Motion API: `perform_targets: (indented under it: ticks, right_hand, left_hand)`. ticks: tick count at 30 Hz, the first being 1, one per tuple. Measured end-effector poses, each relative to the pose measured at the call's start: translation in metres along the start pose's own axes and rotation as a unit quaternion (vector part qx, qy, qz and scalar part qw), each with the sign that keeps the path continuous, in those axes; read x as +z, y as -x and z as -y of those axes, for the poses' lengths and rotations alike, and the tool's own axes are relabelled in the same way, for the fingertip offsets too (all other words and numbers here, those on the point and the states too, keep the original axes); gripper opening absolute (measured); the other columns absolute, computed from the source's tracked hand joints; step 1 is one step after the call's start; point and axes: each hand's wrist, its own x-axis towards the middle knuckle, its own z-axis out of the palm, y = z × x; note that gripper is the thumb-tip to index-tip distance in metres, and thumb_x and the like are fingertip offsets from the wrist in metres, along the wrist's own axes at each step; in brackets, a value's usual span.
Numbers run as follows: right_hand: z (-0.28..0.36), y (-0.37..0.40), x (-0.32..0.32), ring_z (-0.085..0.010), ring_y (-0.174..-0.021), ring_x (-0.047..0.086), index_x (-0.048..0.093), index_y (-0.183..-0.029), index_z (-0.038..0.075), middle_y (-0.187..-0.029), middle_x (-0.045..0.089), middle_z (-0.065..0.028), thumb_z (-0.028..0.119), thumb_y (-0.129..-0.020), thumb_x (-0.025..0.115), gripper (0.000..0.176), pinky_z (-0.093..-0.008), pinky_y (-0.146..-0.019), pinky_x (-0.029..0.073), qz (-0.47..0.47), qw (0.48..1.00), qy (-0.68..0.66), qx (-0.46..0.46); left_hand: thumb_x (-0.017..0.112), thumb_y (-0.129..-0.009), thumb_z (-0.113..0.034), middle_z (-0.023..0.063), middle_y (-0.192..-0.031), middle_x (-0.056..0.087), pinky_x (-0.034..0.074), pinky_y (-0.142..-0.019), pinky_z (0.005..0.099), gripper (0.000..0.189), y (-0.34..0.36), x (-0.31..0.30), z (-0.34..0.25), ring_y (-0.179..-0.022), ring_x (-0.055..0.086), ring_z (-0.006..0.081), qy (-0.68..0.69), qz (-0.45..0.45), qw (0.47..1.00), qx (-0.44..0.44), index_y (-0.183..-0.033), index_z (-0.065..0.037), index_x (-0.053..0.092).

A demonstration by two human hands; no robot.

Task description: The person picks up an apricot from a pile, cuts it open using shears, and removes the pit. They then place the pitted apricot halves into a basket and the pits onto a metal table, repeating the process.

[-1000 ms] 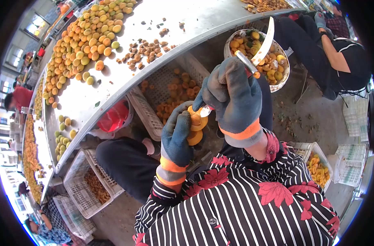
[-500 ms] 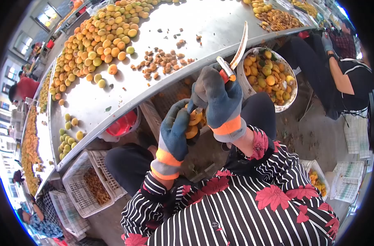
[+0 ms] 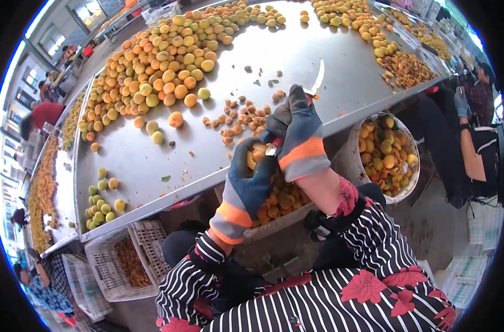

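Observation:
Both my hands wear dark grey gloves with orange cuffs. My left hand point(image 3: 249, 180) is closed around a halved apricot point(image 3: 256, 156) just over the front edge of the steel table point(image 3: 152, 160). My right hand point(image 3: 299, 133) grips a curved knife point(image 3: 316, 80) by a red handle, blade pointing up. A small metal tip under that hand touches the apricot. A scatter of brown pits point(image 3: 238, 119) lies on the table just beyond my hands.
A big heap of apricots point(image 3: 163, 61) covers the far table. A white crate of halved fruit point(image 3: 277, 202) sits under my hands, a round basin of apricots point(image 3: 387, 155) to the right. Another seated person point(image 3: 473, 144) is at the far right; crates point(image 3: 124, 257) stand at lower left.
My hands have risen from over the crate to the table's edge, still together on the apricot. The view has tilted up, showing more of the table.

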Motion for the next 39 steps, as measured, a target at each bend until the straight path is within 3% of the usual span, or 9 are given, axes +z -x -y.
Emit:
perform_targets:
  ticks: [9,12,15,18,24,28,33,37,39]
  right_hand:
    - [-0.014,-0.038,0.011,-0.0139,-0.047,0.033,0.039,-0.078,0.015,-0.057,0.028,0.0030,0.036,-0.102,0.050,0.033,-0.0305,-0.048,0.038,-0.101,0.985,-0.070,0.123]
    - [-0.017,-0.045,0.016,-0.0144,-0.047,0.033,0.039,-0.080,0.013,-0.058,0.030,0.0020,0.035,-0.103,0.050,0.033,-0.0312,-0.048,0.040,-0.114,0.978,-0.099,0.145]
    - [-0.018,-0.046,0.023,-0.0147,-0.048,0.034,0.039,-0.082,0.012,-0.060,0.032,0.0016,0.035,-0.103,0.050,0.033,-0.0319,-0.050,0.043,-0.140,0.973,-0.090,0.160]
    - [-0.024,-0.051,0.018,-0.0152,-0.050,0.036,0.038,-0.082,0.012,-0.062,0.034,0.0014,0.036,-0.103,0.049,0.033,-0.0343,-0.056,0.049,-0.115,0.972,-0.127,0.159]
    - [-0.016,-0.050,0.016,-0.0160,-0.054,0.040,0.040,-0.082,0.013,-0.064,0.037,0.0008,0.037,-0.102,0.050,0.033,-0.0417,-0.067,0.054,-0.022,0.992,-0.123,0.027]
    - [-0.001,-0.052,0.012,-0.0163,-0.055,0.042,0.042,-0.082,0.013,-0.065,0.038,0.0004,0.039,-0.102,0.050,0.033,-0.0456,-0.071,0.055,0.021,0.995,-0.085,-0.052]
    - [0.008,-0.051,-0.003,-0.0162,-0.057,0.043,0.045,-0.084,0.013,-0.066,0.040,0.0000,0.040,-0.101,0.051,0.032,-0.0479,-0.072,0.055,0.050,0.994,-0.072,-0.072]
    - [0.020,-0.044,-0.014,-0.0152,-0.057,0.043,0.049,-0.087,0.013,-0.066,0.042,-0.0004,0.041,-0.100,0.052,0.031,-0.0442,-0.066,0.054,0.064,0.994,-0.018,-0.083]
    - [0.024,-0.044,-0.020,-0.0145,-0.056,0.043,0.049,-0.089,0.013,-0.065,0.041,-0.0003,0.041,-0.101,0.052,0.031,-0.0404,-0.061,0.053,0.089,0.991,-0.008,-0.101]
  left_hand:
    - [0.055,-0.087,-0.003,0.0054,-0.105,0.056,0.048,-0.075,0.0249,0.038,-0.042,-0.015,0.031,-0.086,0.055,0.0103,-0.162,-0.013,0.972,0.170,-0.125,-0.003,0.048]
    - [0.053,-0.087,-0.002,0.0072,-0.108,0.056,0.048,-0.081,0.0270,0.040,-0.048,-0.016,0.030,-0.092,0.055,0.0120,-0.165,-0.023,0.969,0.183,-0.127,-0.002,0.047]
    - [0.050,-0.089,-0.004,0.0086,-0.112,0.056,0.048,-0.085,0.0283,0.042,-0.047,-0.012,0.014,-0.094,0.056,0.0138,-0.035,0.001,0.998,0.044,-0.130,-0.002,0.044]
    - [0.048,-0.092,-0.009,0.0079,-0.105,0.059,0.048,-0.078,0.0277,0.035,-0.051,-0.017,0.019,-0.089,0.056,0.0122,-0.070,-0.025,0.992,0.098,-0.125,-0.001,0.049]
    - [0.050,-0.095,-0.018,0.0037,-0.079,0.062,0.046,-0.066,0.0250,0.023,-0.065,-0.028,0.024,-0.074,0.057,0.0092,-0.169,-0.042,0.979,0.109,-0.102,-0.001,0.064]
    - [0.062,-0.092,-0.022,0.0047,-0.079,0.063,0.047,-0.067,0.0266,0.022,-0.079,-0.045,0.009,-0.074,0.056,0.0091,-0.086,-0.081,0.992,-0.036,-0.091,0.000,0.065]
    - [0.072,-0.089,-0.025,-0.0019,-0.076,0.060,0.046,-0.063,0.0244,0.023,-0.085,-0.051,0.010,-0.069,0.051,0.0050,-0.122,-0.144,0.981,0.036,-0.089,-0.003,0.066]
    - [0.070,-0.087,-0.019,0.0022,-0.079,0.063,0.048,-0.064,0.0268,0.014,-0.046,-0.032,0.009,-0.070,0.058,0.0121,-0.190,0.017,0.970,0.151,-0.093,-0.006,0.067]
    - [0.075,-0.081,-0.019,0.0091,-0.094,0.065,0.050,-0.075,0.0357,0.021,-0.030,-0.019,0.017,-0.085,0.061,0.0235,-0.356,0.106,0.898,0.237,-0.097,-0.010,0.068]
